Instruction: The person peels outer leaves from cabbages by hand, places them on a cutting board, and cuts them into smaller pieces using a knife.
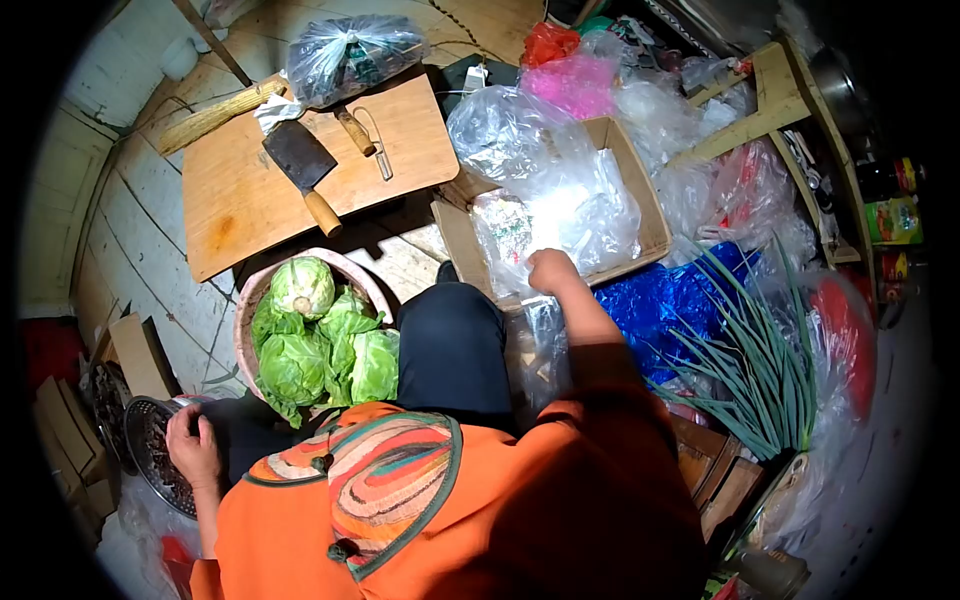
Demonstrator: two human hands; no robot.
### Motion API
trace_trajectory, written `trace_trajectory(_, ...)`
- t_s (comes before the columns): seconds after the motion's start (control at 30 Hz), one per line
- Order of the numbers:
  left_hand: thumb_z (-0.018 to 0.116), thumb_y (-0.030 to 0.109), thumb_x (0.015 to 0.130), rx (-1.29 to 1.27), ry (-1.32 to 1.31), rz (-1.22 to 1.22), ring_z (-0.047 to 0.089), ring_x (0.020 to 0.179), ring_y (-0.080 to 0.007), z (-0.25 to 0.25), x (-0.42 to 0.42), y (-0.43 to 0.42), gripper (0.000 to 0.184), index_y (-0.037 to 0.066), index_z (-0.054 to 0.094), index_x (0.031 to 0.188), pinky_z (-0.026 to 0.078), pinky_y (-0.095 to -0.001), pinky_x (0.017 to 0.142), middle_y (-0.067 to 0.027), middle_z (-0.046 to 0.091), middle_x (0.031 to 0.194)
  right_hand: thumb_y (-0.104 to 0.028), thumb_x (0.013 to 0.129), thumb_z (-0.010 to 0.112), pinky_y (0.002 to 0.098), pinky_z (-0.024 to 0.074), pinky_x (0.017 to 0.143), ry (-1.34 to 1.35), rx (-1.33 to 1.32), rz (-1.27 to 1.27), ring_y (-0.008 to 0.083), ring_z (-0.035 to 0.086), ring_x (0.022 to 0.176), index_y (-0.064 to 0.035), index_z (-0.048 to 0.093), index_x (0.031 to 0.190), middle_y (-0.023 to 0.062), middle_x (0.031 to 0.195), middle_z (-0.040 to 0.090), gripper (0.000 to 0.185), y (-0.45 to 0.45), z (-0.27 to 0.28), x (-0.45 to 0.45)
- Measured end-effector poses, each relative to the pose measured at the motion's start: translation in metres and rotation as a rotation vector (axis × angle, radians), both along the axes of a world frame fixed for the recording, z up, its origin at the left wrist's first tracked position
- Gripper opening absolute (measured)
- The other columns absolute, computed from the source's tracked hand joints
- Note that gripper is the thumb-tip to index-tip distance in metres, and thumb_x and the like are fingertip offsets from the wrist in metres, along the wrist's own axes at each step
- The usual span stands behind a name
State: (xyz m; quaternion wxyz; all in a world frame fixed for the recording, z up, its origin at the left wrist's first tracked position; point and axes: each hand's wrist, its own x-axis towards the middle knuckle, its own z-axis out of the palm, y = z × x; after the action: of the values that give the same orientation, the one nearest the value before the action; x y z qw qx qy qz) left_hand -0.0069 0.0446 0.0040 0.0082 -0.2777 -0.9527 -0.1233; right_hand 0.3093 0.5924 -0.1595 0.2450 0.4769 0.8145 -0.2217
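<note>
A: ok so which step is being done here?

B: Best guess, the clear plastic bags (610, 212) are being reached for. They're piled in the cardboard box (632, 165), on the far right of the dark-clothed knee (455, 350). The right hand (550, 272) is held at the box's near edge, fingers curled in at the plastic. Whether any film is actually pinched can't be told, the fingertips are hidden.

A: and the left hand (193, 445)?

B: Rested over on the near left by the dark colander (142, 430), fingers loosely bent, nothing seen in them.

A: What's called for next?

B: Probably a sure pinch on one layer, if a bag is to be lifted, since thin film is easily snagged. Straight up looks freest. The box is hemmed in by the wooden board (235, 205) on the left and the blue bag (670, 300) on the near right. A bit of bare floor (410, 235) is left between board and knee.
</note>
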Motion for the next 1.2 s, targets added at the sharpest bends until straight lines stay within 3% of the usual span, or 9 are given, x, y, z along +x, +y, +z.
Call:
trace_trajectory(0.1,0.06,0.011,0.078,0.009,-0.011,0.022,0.059,0.089,-0.0317,-0.001,0.0,-0.002,0.017,0.003,0.064,0.093,0.046,-0.0393,0.082,-0.0127,0.064,0.09,-0.01,0.07,0.065,0.0295,0.0506,0.069,0.621,-0.228,-0.351,0.0184,0.064,0.075,-0.006,0.066,0.112,0.011,0.089,0.069,0.042,0.015,0.001,0.011)
trace_trajectory(0.2,0.06,0.011,0.078,-0.002,-0.011,0.035,0.059,0.09,-0.0317,-0.003,-0.003,-0.007,0.017,0.003,0.064,0.094,0.046,-0.0393,0.083,-0.0128,0.063,0.09,-0.008,0.073,0.068,0.0271,0.0499,0.072,0.98,-0.065,-0.449,0.0133,0.061,0.082,-0.0042,0.063,0.116,0.0087,0.101,0.066,0.044,0.05,0.019,0.022)
trace_trajectory(0.37,0.06,0.01,0.079,-0.032,-0.026,0.037,0.059,0.09,-0.0318,-0.006,-0.006,-0.009,0.017,0.003,0.064,0.093,0.046,-0.0389,0.083,-0.0129,0.063,0.091,-0.02,0.072,0.075,0.0357,0.0452,0.095,0.534,0.603,-0.283,0.0285,0.058,0.112,-0.0083,0.052,0.13,0.0203,0.124,0.058,0.063,0.089,0.065,0.033)
trace_trajectory(0.5,0.06,0.011,0.079,-0.053,-0.017,0.062,0.059,0.089,-0.0321,-0.002,-0.002,-0.003,0.017,0.003,0.063,0.093,0.046,-0.0389,0.082,-0.0133,0.063,0.091,-0.032,0.068,0.078,0.0387,0.041,0.102,0.275,0.742,-0.304,0.0346,0.051,0.121,-0.0121,0.039,0.14,0.0229,0.132,0.051,0.085,0.086,0.038,0.042)
trace_trajectory(0.6,0.059,0.01,0.079,-0.057,0.0,0.057,0.059,0.089,-0.0322,-0.004,-0.003,-0.004,0.017,0.002,0.063,0.093,0.046,-0.0391,0.082,-0.0136,0.063,0.091,-0.035,0.062,0.08,0.0375,0.0432,0.1,0.092,0.539,-0.602,0.0356,0.053,0.118,-0.0004,0.032,0.141,0.0228,0.129,0.053,0.1,0.081,0.018,0.038)
trace_trajectory(0.7,0.059,0.011,0.079,-0.066,-0.005,0.071,0.06,0.089,-0.0321,-0.002,-0.003,0.001,0.017,0.002,0.063,0.093,0.046,-0.0391,0.082,-0.0136,0.063,0.091,-0.029,0.064,0.072,0.033,0.0444,0.098,0.05,0.165,-0.426,0.0337,0.058,0.113,0.0068,0.046,0.132,0.026,0.119,0.06,0.081,0.088,-0.017,0.041)
trace_trajectory(1.0,0.06,0.011,0.079,-0.056,-0.012,0.023,0.06,0.091,-0.0317,-0.006,-0.007,-0.001,0.017,0.003,0.064,0.094,0.046,-0.0391,0.084,-0.013,0.065,0.092,-0.025,0.07,0.064,0.0397,0.0503,0.083,0.447,0.158,-0.486,0.0381,0.065,0.091,-0.0029,0.069,0.1,0.0237,0.093,0.067,0.037,0.006,0.039,0.007)
trace_trajectory(1.1,0.06,0.011,0.079,-0.026,0.0,-0.016,0.059,0.091,-0.0318,-0.006,-0.005,-0.003,0.017,0.004,0.065,0.094,0.046,-0.0392,0.084,-0.0127,0.065,0.092,-0.023,0.071,0.066,0.0351,0.0515,0.076,0.74,0.123,-0.471,0.0278,0.068,0.081,-0.0011,0.069,0.1,0.0175,0.088,0.07,0.036,-0.025,0.05,0.023)
trace_trajectory(1.2,0.06,0.012,0.079,-0.013,-0.023,-0.037,0.059,0.093,-0.0319,-0.004,-0.004,-0.004,0.017,0.004,0.064,0.094,0.045,-0.0397,0.085,-0.0126,0.065,0.092,-0.009,0.073,0.066,0.0261,0.0502,0.068,1.252,-0.252,-0.868,0.0087,0.06,0.074,0.0028,0.069,0.096,0.003,0.086,0.069,0.026,-0.048,0.07,0.035)
